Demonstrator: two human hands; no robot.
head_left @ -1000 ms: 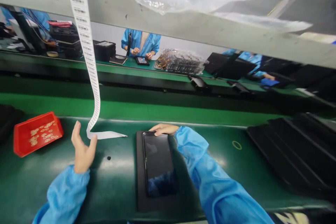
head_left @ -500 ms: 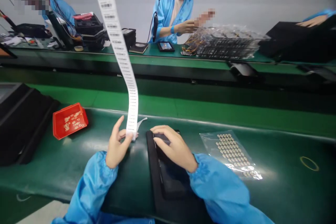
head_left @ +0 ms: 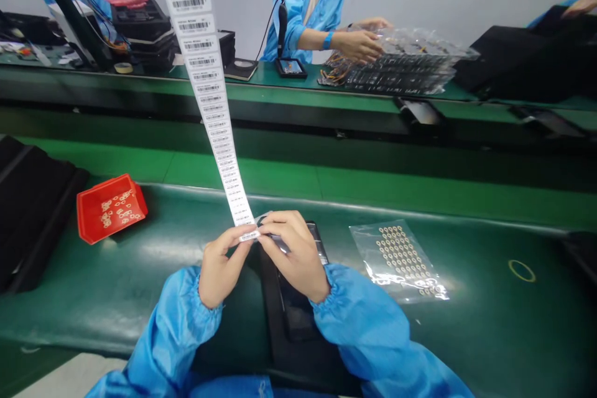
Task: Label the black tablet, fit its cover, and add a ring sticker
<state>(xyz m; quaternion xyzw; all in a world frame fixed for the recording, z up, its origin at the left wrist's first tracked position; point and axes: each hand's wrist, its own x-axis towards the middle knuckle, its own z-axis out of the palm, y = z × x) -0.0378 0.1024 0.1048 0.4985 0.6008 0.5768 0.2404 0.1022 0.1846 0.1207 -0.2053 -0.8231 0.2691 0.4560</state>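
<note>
I work at a long dark-green, smooth-topped counter (head_left: 153,292). A long white paper strip of labels (head_left: 209,93) slants down from beyond the top of my view, its lower end between my hands. Below and just right of that end lies a flat black rectangular slab (head_left: 272,317), with a glossy black rectangular device (head_left: 296,311) on it. Right of these lies a clear plastic bag of gold-coloured rings (head_left: 396,255); far left sits a red plastic tray (head_left: 86,219) of pale rings. My left hand (head_left: 222,268) pinches the strip's end; my right hand's (head_left: 295,255) fingers touch its corner, whether gripping I cannot tell. Each label bears a black barcode and fine print, too small to read.
</note>
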